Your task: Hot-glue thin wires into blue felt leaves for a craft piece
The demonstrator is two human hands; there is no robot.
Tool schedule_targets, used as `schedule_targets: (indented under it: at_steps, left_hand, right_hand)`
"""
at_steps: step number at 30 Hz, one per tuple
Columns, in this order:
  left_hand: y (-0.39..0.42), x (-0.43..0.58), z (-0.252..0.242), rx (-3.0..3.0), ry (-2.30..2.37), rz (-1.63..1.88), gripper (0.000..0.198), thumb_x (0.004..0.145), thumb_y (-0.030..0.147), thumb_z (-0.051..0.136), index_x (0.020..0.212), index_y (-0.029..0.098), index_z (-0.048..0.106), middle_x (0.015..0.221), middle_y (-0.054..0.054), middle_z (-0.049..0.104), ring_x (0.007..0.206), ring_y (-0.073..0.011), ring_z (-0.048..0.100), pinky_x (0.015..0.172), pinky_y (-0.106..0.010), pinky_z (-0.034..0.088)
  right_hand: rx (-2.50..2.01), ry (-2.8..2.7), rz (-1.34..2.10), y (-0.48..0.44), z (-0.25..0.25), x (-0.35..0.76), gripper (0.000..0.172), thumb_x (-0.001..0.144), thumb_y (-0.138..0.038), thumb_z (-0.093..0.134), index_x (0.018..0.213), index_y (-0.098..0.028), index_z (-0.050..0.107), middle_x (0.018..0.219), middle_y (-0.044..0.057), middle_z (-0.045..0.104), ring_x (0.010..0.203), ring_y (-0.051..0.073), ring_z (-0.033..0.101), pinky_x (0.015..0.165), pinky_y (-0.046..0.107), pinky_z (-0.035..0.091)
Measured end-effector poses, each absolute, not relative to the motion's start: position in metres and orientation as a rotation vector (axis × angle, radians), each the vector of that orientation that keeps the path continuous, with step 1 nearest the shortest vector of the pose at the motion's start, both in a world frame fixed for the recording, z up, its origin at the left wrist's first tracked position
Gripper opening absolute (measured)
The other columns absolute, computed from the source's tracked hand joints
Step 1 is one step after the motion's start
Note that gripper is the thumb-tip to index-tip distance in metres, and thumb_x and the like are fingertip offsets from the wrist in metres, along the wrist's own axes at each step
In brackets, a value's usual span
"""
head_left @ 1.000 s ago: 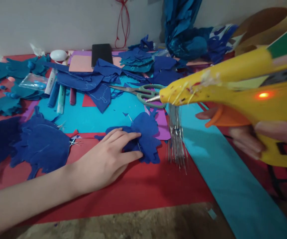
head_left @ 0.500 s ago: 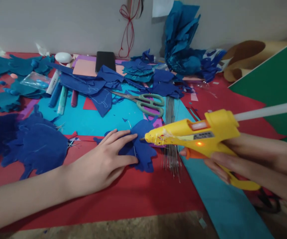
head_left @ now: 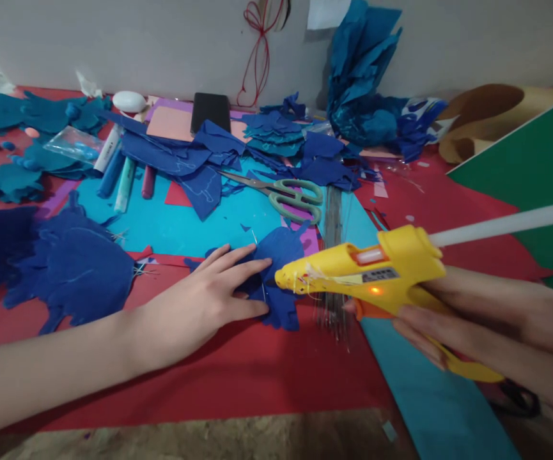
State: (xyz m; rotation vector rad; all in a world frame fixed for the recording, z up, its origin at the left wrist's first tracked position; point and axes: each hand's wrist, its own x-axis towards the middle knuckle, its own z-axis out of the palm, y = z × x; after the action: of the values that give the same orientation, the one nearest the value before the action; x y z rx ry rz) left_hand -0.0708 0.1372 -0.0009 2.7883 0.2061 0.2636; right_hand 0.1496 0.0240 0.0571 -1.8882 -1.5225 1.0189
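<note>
Cloth (head_left: 283, 249) lies beneath and beyond the spread left fingers (head_left: 246, 272); right fingers (head_left: 417, 338) grip the glue gun (head_left: 334, 265).

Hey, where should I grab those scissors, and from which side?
Probably the green handles of the scissors, coming from the right: they lie at that end, while the pointed blades face left, away from the right hand, which holds the yellow glue gun.

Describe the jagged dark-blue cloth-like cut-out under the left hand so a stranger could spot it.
Over the large red sheet, find the yellow plastic glue gun. Its nozzle points at the cut-out. Unlike the dark-blue pieces at the left, this one has the bare left hand on it.
</note>
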Motion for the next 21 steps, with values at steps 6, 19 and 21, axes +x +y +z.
schedule_targets:
  at_steps: [6,19,21]
  left_hand:
    - [0.1368,-0.0700,-0.0007,2.777,0.217,0.248,0.029,0.085,0.009,0.036,0.100,0.021,0.059,0.128,-0.017,0.041,0.125,-0.0337,0.025,0.092,-0.059,0.030]
    - [0.1356,-0.0689,0.0026,2.776,0.216,0.217,0.032,0.086,0.009,0.031,0.097,0.019,0.059,0.129,-0.018,0.040,0.124,-0.0363,0.024,0.090,-0.060,0.031]
    - [0.1355,-0.0689,0.0030,2.784,0.212,0.214,0.033,0.087,0.010,0.030,0.097,0.019,0.060,0.129,-0.019,0.040,0.124,-0.0371,0.024,0.089,-0.061,0.032]
  right_hand:
    - [-1.869,-1.621,0.964,0.0296,0.0598,0.1419,0.024,0.071,-0.047,0.050,0.060,-0.028,0.058,0.040,0.000,0.046,0.031,0.011,0.040,0.023,0.018,0.030]
    - [-1.845,-1.689,0.918,0.0272,0.0607,0.1448,0.025,0.074,-0.048,0.049,0.059,-0.030,0.057,0.038,-0.002,0.044,0.030,0.010,0.037,0.022,0.017,0.030]
    - [-1.849,-1.694,0.913,0.0263,0.0605,0.1451,0.025,0.073,-0.051,0.049,0.062,-0.031,0.058,0.038,-0.002,0.045,0.030,0.010,0.038,0.022,0.017,0.030]
